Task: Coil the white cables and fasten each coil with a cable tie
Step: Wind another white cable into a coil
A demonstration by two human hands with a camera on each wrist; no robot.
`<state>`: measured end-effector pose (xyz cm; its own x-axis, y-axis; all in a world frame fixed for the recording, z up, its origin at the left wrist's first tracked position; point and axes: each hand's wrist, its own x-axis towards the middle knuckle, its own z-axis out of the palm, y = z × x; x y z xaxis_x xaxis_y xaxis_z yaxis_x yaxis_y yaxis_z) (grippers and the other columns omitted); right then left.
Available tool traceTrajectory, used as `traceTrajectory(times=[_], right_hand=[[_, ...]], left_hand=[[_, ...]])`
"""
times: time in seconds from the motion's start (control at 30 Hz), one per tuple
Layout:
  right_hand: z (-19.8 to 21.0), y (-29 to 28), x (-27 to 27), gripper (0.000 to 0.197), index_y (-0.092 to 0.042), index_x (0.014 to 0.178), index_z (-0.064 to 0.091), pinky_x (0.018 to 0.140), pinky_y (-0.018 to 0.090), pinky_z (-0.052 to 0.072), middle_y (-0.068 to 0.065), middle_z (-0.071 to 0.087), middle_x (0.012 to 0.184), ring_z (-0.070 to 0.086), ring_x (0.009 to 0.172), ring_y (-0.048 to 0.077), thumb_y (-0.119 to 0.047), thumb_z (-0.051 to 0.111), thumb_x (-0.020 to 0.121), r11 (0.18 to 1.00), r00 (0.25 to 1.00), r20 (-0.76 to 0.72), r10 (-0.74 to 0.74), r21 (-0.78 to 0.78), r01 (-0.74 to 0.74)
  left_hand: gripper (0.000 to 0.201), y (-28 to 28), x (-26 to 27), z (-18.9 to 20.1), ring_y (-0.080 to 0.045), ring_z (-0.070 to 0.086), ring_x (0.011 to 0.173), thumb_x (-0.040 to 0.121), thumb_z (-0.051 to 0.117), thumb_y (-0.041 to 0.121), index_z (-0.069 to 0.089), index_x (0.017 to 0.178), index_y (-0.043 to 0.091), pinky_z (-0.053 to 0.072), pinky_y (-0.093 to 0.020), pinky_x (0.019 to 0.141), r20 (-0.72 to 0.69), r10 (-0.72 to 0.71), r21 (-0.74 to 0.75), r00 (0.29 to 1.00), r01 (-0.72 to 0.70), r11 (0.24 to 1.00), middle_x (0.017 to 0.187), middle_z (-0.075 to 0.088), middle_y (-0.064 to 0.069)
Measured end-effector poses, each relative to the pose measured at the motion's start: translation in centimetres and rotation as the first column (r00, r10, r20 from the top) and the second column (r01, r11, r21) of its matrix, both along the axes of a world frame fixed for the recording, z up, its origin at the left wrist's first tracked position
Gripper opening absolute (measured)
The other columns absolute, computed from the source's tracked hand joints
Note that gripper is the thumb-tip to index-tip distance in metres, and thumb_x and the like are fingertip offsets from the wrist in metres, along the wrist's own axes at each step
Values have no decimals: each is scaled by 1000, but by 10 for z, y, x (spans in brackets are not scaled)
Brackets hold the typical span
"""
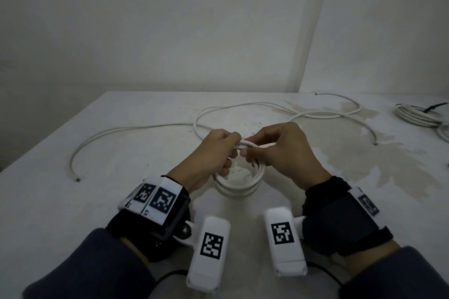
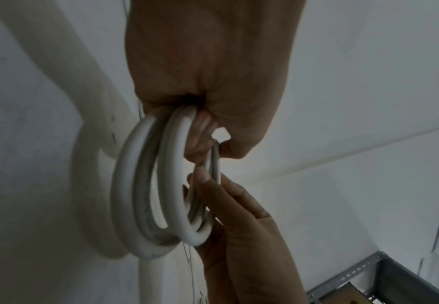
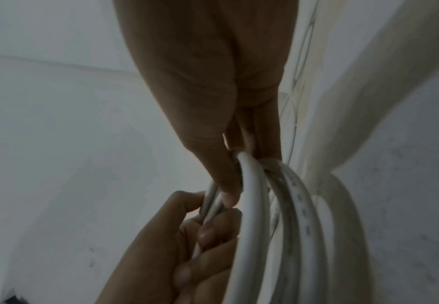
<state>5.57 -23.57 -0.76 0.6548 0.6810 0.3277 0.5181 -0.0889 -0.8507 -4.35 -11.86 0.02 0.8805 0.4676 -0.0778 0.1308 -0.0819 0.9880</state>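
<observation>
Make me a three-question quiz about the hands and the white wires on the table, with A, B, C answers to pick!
1. Where is the finished coil with the black tie?
A. far right of the table
B. near left corner
C. on the floor

2. What colour is the cable coil in the hands?
A. red
B. white
C. black

3. What is the left hand doing?
A. lying flat on the table
B. pointing at the wall
C. gripping the coil

Answers:
1 A, it lies by the right edge of the table.
2 B, its loops show white in every view.
3 C, its fingers curl round the loops, and the right hand pinches them too.
</observation>
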Motion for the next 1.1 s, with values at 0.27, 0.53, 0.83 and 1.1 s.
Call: traceTrajectory(times=[0.27, 0.53, 0.83, 1.1], right_hand=[[8, -1, -2, 11, -13, 73, 76, 53, 13, 50, -6, 69, 55, 66, 51, 3, -11, 86, 67, 997, 994, 105, 37, -73, -29], [9, -1, -2, 7, -15, 75, 77, 49, 4, 37, -12, 66, 54, 57, 47, -7, -15, 83, 71, 992, 972, 234, 9, -126, 21], [9, -5, 5, 11, -13, 76, 79, 49, 8, 38, -8, 61, 52, 53, 49, -1, -20, 84, 70, 968, 958, 287, 14, -244, 59], [16, -15, 11, 20, -3, 78, 76, 45, 11, 40, -12, 58, 42, 52, 40, -3, -19, 85, 70, 965, 996, 83, 23, -263, 0]], left_hand=[[18, 1, 0, -2, -8, 23, 38, 94, 40, 13, 45, 78, 10, 19, -16, 38, 67, 37, 98, 997, -43, 994, 55, 37, -1], [11, 5, 2, -8, -6, 22, 39, 95, 42, 10, 46, 85, 10, 16, -16, 35, 72, -31, -128, 997, 40, 991, 58, 36, -1], [16, 1, -1, -18, -2, 30, 38, 99, 44, 9, 54, 92, -2, 27, -10, 37, 100, -65, -496, 993, 106, 862, 61, 44, -4], [26, -13, 7, -18, -3, 23, 33, 98, 34, 8, 47, 75, 5, 18, -12, 31, 88, -36, -595, 995, 82, 800, 56, 34, 0]])
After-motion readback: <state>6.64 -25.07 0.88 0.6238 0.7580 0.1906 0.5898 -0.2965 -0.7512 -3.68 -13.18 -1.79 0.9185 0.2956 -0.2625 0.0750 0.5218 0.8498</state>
